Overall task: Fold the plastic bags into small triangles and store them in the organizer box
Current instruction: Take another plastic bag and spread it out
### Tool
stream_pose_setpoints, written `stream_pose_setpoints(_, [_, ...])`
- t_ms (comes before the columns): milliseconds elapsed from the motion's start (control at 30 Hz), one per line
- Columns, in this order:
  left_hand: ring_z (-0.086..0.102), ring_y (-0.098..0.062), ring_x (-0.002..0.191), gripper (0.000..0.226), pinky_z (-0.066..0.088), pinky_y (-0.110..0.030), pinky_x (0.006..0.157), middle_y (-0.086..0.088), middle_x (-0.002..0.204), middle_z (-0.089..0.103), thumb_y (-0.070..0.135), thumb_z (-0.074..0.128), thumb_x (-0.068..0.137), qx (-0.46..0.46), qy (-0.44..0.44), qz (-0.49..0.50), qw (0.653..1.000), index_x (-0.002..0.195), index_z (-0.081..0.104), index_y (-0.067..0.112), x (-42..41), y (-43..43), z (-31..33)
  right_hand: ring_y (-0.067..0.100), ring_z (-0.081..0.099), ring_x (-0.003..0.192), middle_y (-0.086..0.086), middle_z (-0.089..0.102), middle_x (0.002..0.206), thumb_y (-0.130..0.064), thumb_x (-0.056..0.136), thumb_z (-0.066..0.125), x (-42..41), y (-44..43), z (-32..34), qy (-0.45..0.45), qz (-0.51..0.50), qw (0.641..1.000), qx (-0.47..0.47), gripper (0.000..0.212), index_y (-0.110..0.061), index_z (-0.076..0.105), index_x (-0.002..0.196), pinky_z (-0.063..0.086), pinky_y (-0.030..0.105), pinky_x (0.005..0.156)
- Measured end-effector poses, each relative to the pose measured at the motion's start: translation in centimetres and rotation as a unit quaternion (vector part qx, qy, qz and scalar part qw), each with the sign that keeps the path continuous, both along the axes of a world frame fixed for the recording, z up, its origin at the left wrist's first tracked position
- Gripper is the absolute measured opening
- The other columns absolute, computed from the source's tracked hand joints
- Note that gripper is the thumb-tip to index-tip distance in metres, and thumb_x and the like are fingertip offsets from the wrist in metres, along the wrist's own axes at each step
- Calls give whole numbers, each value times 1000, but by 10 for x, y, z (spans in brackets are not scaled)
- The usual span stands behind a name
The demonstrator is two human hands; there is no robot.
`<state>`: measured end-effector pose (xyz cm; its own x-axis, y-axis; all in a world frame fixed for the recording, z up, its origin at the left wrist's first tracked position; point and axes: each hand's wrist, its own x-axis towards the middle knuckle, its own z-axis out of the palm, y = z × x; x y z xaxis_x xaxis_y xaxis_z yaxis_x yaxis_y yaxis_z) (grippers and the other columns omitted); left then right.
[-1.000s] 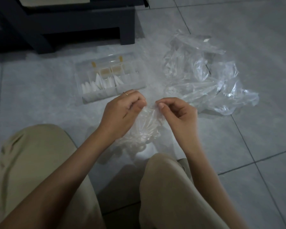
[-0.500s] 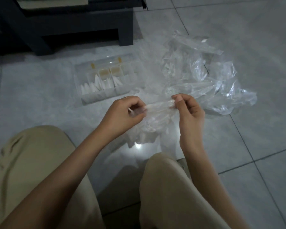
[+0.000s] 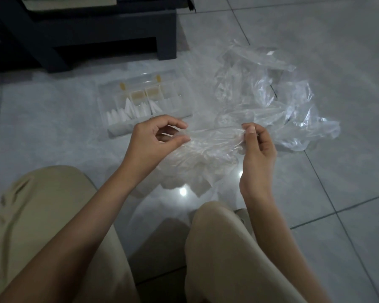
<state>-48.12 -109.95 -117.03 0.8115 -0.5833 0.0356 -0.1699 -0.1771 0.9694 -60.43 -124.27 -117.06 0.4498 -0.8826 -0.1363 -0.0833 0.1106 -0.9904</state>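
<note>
Plastic bag (image 3: pixel 208 147) up off the tiles, strung between two pinches just ahead of the knees. Left hand (image 3: pixel 155 138) curled, thumb and fingertips nipping the bag's left end. Right hand (image 3: pixel 258 147) curled too, thumb and forefinger clamped on the right end. Top edge drawn nearly straight between them, the rest sagging in creased folds toward the floor (image 3: pixel 337 182).

Looks like the flattening step, ahead of any real folding. Best bet: keep both pinches right at the corners, pull apart evenly and shake out the wrinkles. Then lay flat on bare tile and smooth the air toward the open end. Easy on the tension, though: thin, slippery film, likely to slide out of a light pinch or stretch under a hard one. Fold lengthways into a narrow strip only once flat, or risk a lumpy triangle.

Further out: organizer box (image 3: pixel 123 129) just beyond the left hand, open on top, white folded triangles (image 3: pixel 127 111) standing in its near compartments, room seemingly left toward the right side. Loose heap of clear bags (image 3: pixel 271 88) beyond the right hand, touching or merely overlapping the held one, cannot tell which. Plenty yet to fold.
</note>
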Motion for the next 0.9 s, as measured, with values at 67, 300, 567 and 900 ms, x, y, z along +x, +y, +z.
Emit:
stream_pose_setpoints(67, [69, -10, 87, 21, 54, -18, 78, 6, 101, 71, 5, 80, 75, 2, -3, -18, 1000, 89, 71, 17, 2, 1, -1, 5, 52, 75, -8, 56, 77, -17, 100, 49, 0, -1, -1, -3, -4, 1000, 3, 18, -20, 65, 91, 44, 16, 73])
stream_pose_setpoints(300, [68, -6, 89, 18, 52, -16, 77, 6, 91, 72, -1, 73, 80, -34, -19, -14, 999, 87, 74, 16, 6, 1, -2, 9, 52, 79, -3, 55, 81, -19, 101, 48, -1, -4, -6, 2, 11, 1000, 6, 19, -20, 65, 92, 45, 21, 76])
stream_pose_setpoints(567, [54, 3, 59, 26, 40, -10, 60, 13, 62, 59, 3, 56, 94, 11, -13, 46, 999, 76, 52, 21, 7, 0, -2, 3, 60, 74, -11, 66, 82, -11, 98, 51, -2, -11, -8, 47, 53, 990, -120, 18, -21, 66, 94, 46, 16, 74])
stream_pose_setpoints(900, [59, 2, 61, 16, 48, -14, 56, 6, 75, 58, 15, 52, 99, 37, -10, 173, 984, 84, 47, 19, 4, -2, -14, 3, 62, 83, -17, 65, 90, -28, 91, 58, 0, 14, -15, 43, 247, 955, -156, 14, -21, 60, 103, 49, 19, 70])
